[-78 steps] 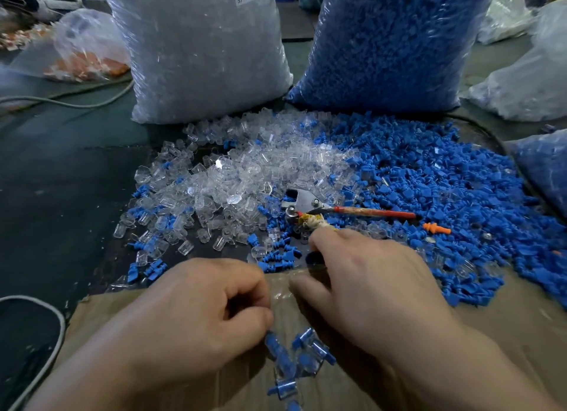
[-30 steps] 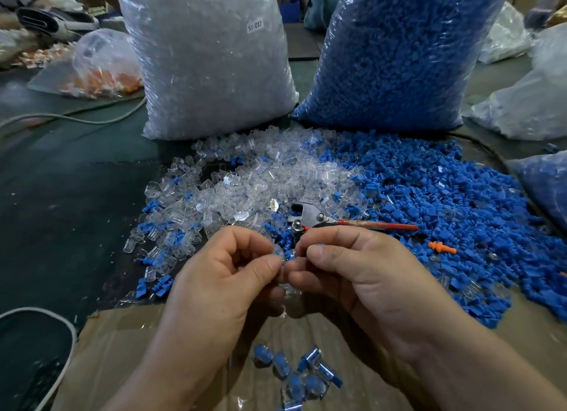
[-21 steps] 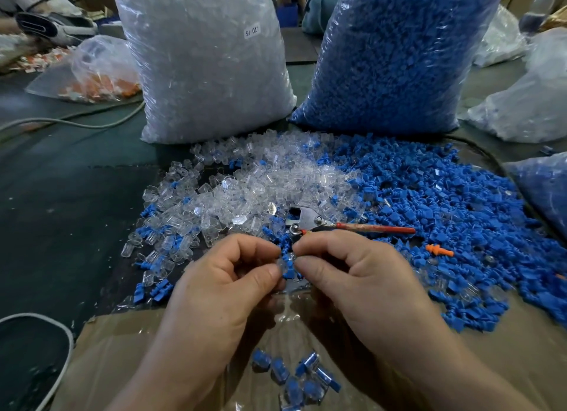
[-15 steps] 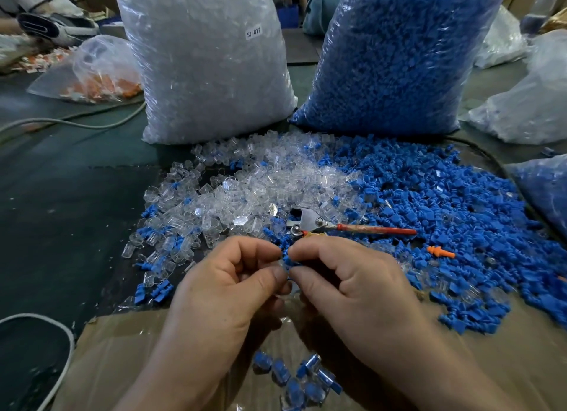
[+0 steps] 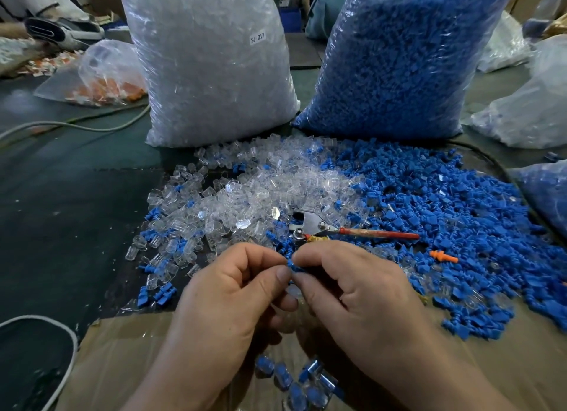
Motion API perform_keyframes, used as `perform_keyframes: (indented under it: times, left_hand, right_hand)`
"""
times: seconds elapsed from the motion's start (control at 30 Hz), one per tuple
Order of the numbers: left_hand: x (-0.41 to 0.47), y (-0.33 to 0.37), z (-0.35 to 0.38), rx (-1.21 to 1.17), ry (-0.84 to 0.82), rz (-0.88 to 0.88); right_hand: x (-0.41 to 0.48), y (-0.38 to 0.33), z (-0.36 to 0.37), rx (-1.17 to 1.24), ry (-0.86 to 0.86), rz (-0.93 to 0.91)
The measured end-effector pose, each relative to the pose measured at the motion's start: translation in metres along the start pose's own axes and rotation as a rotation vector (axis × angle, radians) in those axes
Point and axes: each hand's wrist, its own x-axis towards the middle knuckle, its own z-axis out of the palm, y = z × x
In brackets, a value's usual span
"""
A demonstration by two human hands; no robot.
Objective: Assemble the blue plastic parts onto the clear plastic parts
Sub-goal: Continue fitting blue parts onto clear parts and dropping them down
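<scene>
The clear pile point(image 5: 245, 195), my stock for later, lies at eleven o'clock. My left hand point(image 5: 233, 297) sits at seven o'clock, thumb and forefinger curled and pinching. A clear part point(image 5: 295, 291) seems to show just below my thumb tip, though most of it is hidden. At the centre, the blue part point(image 5: 291, 264) peeks out where the fingertips of both hands meet. Below, at six o'clock, the finished pieces point(image 5: 294, 383) lie on the cardboard point(image 5: 122, 349).

My right hand point(image 5: 352, 291), at five o'clock, pinches the blue part from the other side, with its other fingers curled under. I judge I'm mid-press, seating blue into clear. Next I need a straight, firm squeeze until it seats, then a drop onto the finished pieces. The blue pile point(image 5: 445, 211) waits at two o'clock.
</scene>
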Motion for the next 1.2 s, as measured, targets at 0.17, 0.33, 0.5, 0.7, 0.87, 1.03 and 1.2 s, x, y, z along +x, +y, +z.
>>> perform_keyframes:
  times: [0.17,0.33,0.5,0.7,0.87,1.03,1.2]
  left_hand:
    - [-0.002,0.001,0.001,-0.021,0.021,0.010]
    - [-0.003,0.007,-0.002,-0.108,-0.049,-0.062]
    - [-0.003,0.005,-0.003,-0.074,-0.052,-0.042]
    - [0.001,-0.003,-0.004,0.115,0.015,0.011]
    - [-0.001,0.003,-0.007,0.088,0.008,-0.021]
    - [-0.002,0.007,-0.008,0.034,0.011,-0.059]
    - [0.002,0.003,-0.010,0.041,0.063,-0.026]
  right_hand:
    - [-0.001,0.000,0.000,0.031,-0.043,-0.037]
    - [-0.001,-0.001,0.000,0.045,0.001,0.000]
    - [0.000,0.001,0.000,0.006,-0.062,-0.068]
    - [0.004,0.008,-0.006,-0.334,-0.060,-0.028]
    - [0.010,0.032,-0.020,-0.681,-0.295,0.365]
    - [0.014,0.034,-0.020,-0.750,-0.305,0.333]
    - [0.017,0.032,-0.023,-0.686,-0.242,0.331]
